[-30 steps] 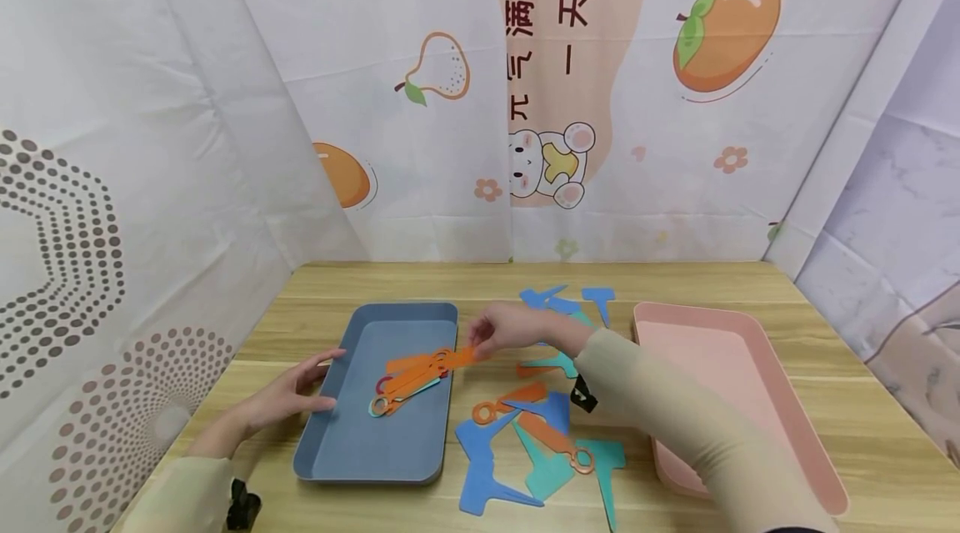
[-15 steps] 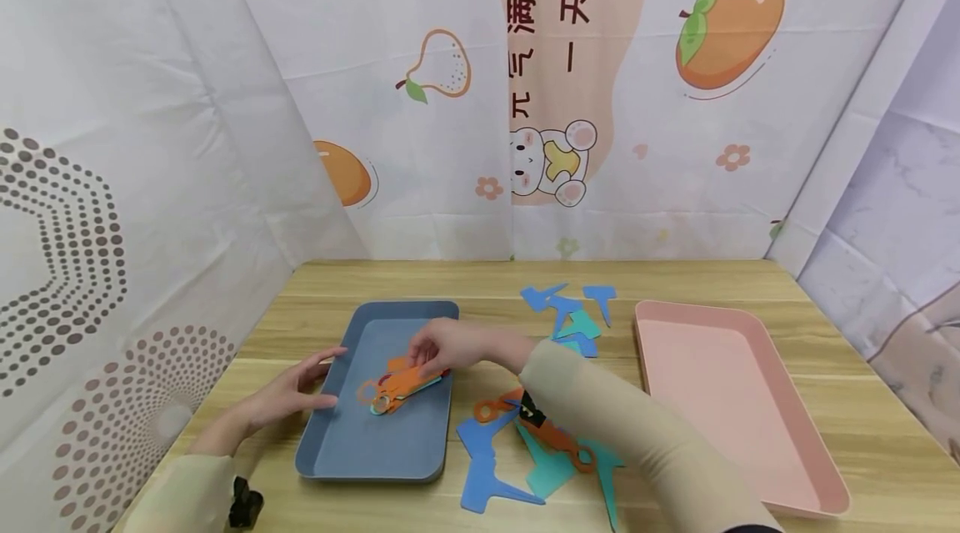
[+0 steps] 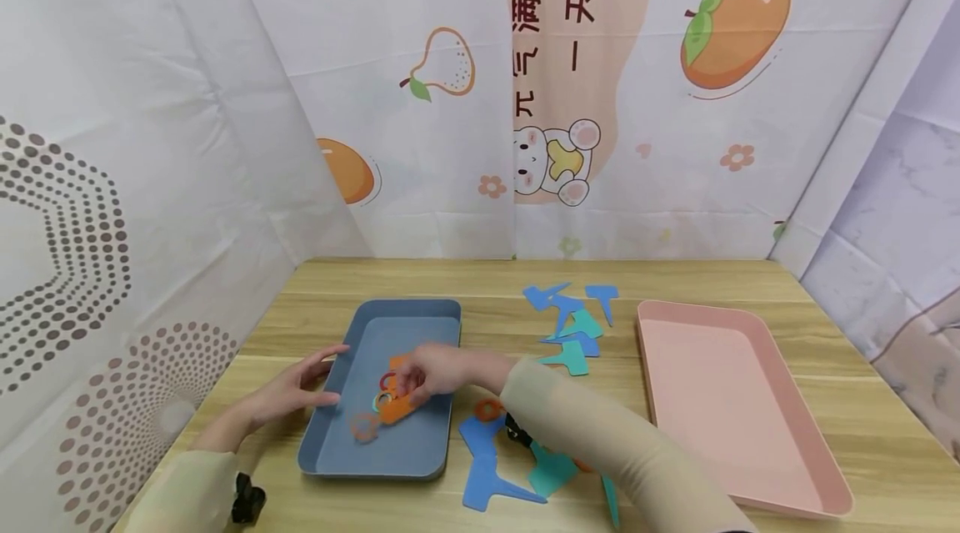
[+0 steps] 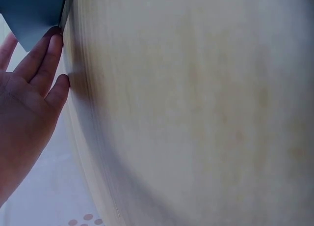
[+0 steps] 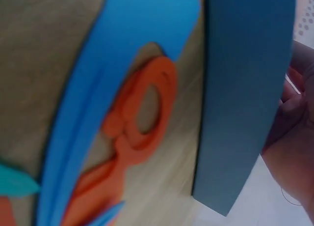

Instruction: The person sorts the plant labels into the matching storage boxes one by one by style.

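Note:
My right hand (image 3: pixel 438 368) is low over the blue-grey tray (image 3: pixel 375 454) and pinches a flat orange plant tag (image 3: pixel 397 409) with a ring at one end. The ring hangs toward the tray's front left and looks blurred. Under and beside the fingers lie more tags, among them a red ring (image 3: pixel 387 381) and a teal ring (image 3: pixel 381 402); the hand covers part of this pile. My left hand (image 3: pixel 288 387) rests at the tray's left side, fingers loosely spread. In the left wrist view its fingertips (image 4: pixel 55 33) are right at the tray's outer wall (image 4: pixel 37 12).
Blue T-shaped plant tags (image 3: pixel 483 479), a teal tag (image 3: pixel 551 473) and an orange ring tag (image 3: pixel 489 409) lie right of the tray, partly under my right sleeve. Several blue and teal tags (image 3: pixel 573 356) lie farther back. A pink tray (image 3: pixel 712 399) stands at the right.
My right hand has moved left from the tray's right rim to over the pile inside it, carrying the orange tag forward and left. My left hand has stayed at the tray's side.

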The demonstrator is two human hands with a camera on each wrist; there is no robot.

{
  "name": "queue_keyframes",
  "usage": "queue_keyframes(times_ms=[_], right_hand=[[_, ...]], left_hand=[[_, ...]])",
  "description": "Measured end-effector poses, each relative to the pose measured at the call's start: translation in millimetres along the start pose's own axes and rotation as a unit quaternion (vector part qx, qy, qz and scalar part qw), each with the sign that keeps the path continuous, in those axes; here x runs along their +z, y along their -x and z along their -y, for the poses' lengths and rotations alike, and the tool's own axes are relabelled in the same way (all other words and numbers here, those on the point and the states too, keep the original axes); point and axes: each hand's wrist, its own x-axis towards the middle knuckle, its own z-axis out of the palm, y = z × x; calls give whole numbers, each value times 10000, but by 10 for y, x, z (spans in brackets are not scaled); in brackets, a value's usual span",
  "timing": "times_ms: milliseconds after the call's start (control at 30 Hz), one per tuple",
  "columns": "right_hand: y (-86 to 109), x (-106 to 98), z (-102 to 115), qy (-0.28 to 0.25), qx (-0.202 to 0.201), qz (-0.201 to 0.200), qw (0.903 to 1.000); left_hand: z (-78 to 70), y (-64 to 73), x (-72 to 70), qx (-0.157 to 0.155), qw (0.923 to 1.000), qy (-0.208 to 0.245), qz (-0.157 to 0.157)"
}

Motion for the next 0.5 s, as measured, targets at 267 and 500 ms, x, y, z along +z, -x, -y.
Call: queue_keyframes(times_ms=[267,500], right_hand=[[18,38,-4,781,271,-118,9965],[7,56,-14,1359,328,-301,9897]], left_hand=[[-11,-4,1,-33,10000,31,9],[-19,-4,-2,-7,10000,-15,8]])
